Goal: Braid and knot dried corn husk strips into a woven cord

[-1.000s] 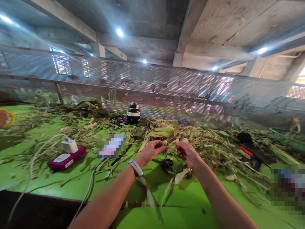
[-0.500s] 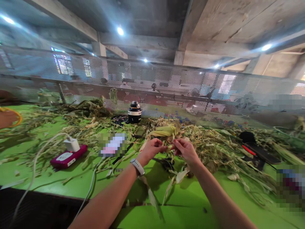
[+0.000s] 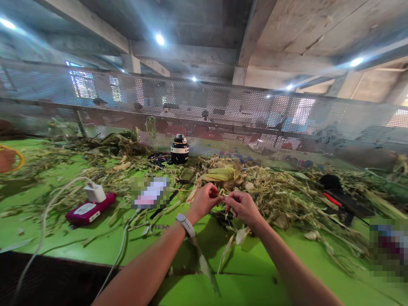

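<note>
Over the green table, my left hand (image 3: 205,199), with a white band on its wrist, is closed in a pinch. Its fingertips meet those of my right hand (image 3: 241,207), which is pinched as well. Between them is a thin strip of corn husk, mostly hidden by the fingers. Just beyond the hands lies a bundle of yellow-green corn husks (image 3: 219,174). Black scissors (image 3: 223,217) appear to lie under my hands, partly covered. A pale dry husk (image 3: 242,234) rests below my right hand, and a long husk strip (image 3: 204,265) hangs toward the front edge.
Loose husks (image 3: 287,199) spread across the green table (image 3: 153,255). A black bottle (image 3: 179,149) stands near the perforated metal screen (image 3: 216,110). At left are a purple power strip (image 3: 91,209) with a white charger (image 3: 94,193), a cable, a blurred phone (image 3: 151,193) and another person's hand (image 3: 7,160).
My right hand has moved left and its fingertips have come together with my left hand's. The husk strip seen between them earlier is now mostly covered. The other person's hand shifted slightly.
</note>
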### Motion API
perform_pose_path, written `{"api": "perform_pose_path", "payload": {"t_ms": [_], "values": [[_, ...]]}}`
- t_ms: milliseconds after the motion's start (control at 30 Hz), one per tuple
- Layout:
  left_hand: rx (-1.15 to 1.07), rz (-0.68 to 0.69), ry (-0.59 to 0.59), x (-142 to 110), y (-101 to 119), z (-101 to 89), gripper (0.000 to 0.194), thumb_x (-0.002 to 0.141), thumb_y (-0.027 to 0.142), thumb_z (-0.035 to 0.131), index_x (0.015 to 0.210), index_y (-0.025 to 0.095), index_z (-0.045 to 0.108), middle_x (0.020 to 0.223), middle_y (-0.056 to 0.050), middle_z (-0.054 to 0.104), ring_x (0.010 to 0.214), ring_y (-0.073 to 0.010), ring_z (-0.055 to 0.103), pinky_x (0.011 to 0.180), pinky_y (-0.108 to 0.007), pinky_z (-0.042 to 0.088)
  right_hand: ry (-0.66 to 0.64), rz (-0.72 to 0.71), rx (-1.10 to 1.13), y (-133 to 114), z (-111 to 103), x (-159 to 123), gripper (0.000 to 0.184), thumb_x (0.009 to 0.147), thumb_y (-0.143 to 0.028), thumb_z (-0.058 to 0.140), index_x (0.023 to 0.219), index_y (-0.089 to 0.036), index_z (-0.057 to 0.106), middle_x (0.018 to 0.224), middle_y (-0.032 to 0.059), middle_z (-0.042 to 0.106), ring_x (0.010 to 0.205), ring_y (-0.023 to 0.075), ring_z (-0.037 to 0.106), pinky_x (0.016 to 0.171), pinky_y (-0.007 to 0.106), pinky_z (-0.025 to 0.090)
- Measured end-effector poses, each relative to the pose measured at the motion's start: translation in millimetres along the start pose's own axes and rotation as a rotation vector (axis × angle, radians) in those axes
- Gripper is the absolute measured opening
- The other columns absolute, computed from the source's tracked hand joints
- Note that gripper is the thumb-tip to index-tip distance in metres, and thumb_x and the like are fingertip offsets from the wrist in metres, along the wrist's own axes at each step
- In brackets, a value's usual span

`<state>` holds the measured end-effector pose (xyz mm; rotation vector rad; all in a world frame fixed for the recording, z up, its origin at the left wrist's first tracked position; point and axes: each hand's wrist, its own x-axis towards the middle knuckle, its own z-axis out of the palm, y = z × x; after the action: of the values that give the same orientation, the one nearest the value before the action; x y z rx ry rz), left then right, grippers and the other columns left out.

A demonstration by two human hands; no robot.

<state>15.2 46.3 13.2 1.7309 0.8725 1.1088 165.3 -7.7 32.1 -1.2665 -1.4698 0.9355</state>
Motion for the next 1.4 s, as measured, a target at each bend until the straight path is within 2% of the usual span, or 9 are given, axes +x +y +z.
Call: {"api": "perform_pose_path", "payload": {"t_ms": [133,300,400,567,800,900,1100,1267,1400], "values": [[0.057,0.073,0.002,-1,-4,3.1,0.037,0.062,0.047,0.073,0.071,0.018,0.052,0.059,0.003,0.054,0.055,-0.0108,0.046,0.052,-0.022,0.035,0.009,0.009,0.019,3,0,3,0.027,0.067,-0.043,0.064,0.058,-0.019,0.056,0.048,-0.003,0.061,0.03,0.0063,0.04,0.032,0.02,0.031],[0.098,0.124,-0.054,-4,-3,6.7,0.028,0.069,0.041,0.068,0.07,0.018,0.051,0.06,0.003,0.055,0.057,-0.0112,0.047,0.055,-0.023,0.037,0.112,0.02,0.13,6,1,7,0.042,0.061,-0.05,0.071,0.08,-0.021,0.048,0.049,-0.0055,0.06,0.033,0.0106,0.05,0.034,0.02,0.033],[0.15,0.177,-0.105,-6,0,6.3,0.019,0.073,0.034,0.064,0.072,0.019,0.053,0.062,0.002,0.058,0.059,-0.0121,0.049,0.057,-0.023,0.037,0.097,0.059,0.173,5,2,7,0.051,0.057,-0.054,0.073,0.085,-0.022,0.046,0.047,-0.0066,0.059,0.036,0.0122,0.053,0.037,0.021,0.035],[0.269,0.3,-0.175,-8,0,3.8,0.003,0.076,0.022,0.06,0.077,0.02,0.057,0.072,-0.002,0.064,0.064,-0.0147,0.056,0.061,-0.024,0.038,0.052,0.203,0.161,0,0,3,0.042,0.066,-0.058,0.065,0.076,-0.019,0.049,0.047,-0.0041,0.059,0.037,0.0113,0.054,0.037,0.02,0.033],[0.472,0.402,-0.196,-9,5,-1.6,0.008,0.084,0.026,0.054,0.089,0.02,0.056,0.082,-0.004,0.066,0.075,-0.0176,0.062,0.067,-0.025,0.043,0.127,0.316,0.199,-1,-1,1,0.029,0.065,-0.041,0.066,0.076,-0.019,0.05,0.051,-0.006,0.057,0.038,0.0093,0.053,0.039,0.018,0.03],[0.54,0.424,-0.194,-9,5,-2.1,0.01,0.086,0.028,0.051,0.089,0.019,0.055,0.083,-0.005,0.066,0.077,-0.0178,0.062,0.068,-0.026,0.044,0.094,0.327,0.169,-1,-2,0,0.024,0.064,-0.039,0.064,0.069,-0.019,0.051,0.047,-0.007,0.052,0.037,0.0084,0.049,0.039,0.019,0.025],[0.26,0.243,-0.219,-8,2,3.0,0.019,0.078,0.031,0.062,0.09,0.019,0.052,0.079,-0.002,0.066,0.073,-0.0152,0.062,0.066,-0.024,0.045,0.179,0.078,0.074,2,-6,6,0.019,0.057,-0.034,0.066,0.059,-0.016,0.06,0.052,-0.0045,0.052,0.051,0.0082,0.043,0.049,0.021,0.03],[0.042,0.08,-0.279,-5,-1,6.4,0.032,0.069,0.039,0.069,0.085,0.017,0.055,0.067,0.003,0.058,0.062,-0.0117,0.051,0.059,-0.022,0.039,0.21,0.121,0.146,4,-10,6,0.025,0.057,-0.038,0.069,0.06,-0.015,0.061,0.05,-0.0046,0.05,0.048,0.0078,0.039,0.049,0.022,0.029],[-0.103,-0.001,-0.493,-7,2,7.7,0.037,0.07,0.051,0.065,0.071,0.015,0.058,0.063,0.003,0.05,0.06,-0.0103,0.043,0.057,-0.022,0.035,0.183,0.145,0.223,2,-9,4,0.029,0.056,-0.041,0.072,0.064,-0.014,0.062,0.054,-0.0033,0.054,0.049,0.0081,0.042,0.048,0.022,0.031]]}}
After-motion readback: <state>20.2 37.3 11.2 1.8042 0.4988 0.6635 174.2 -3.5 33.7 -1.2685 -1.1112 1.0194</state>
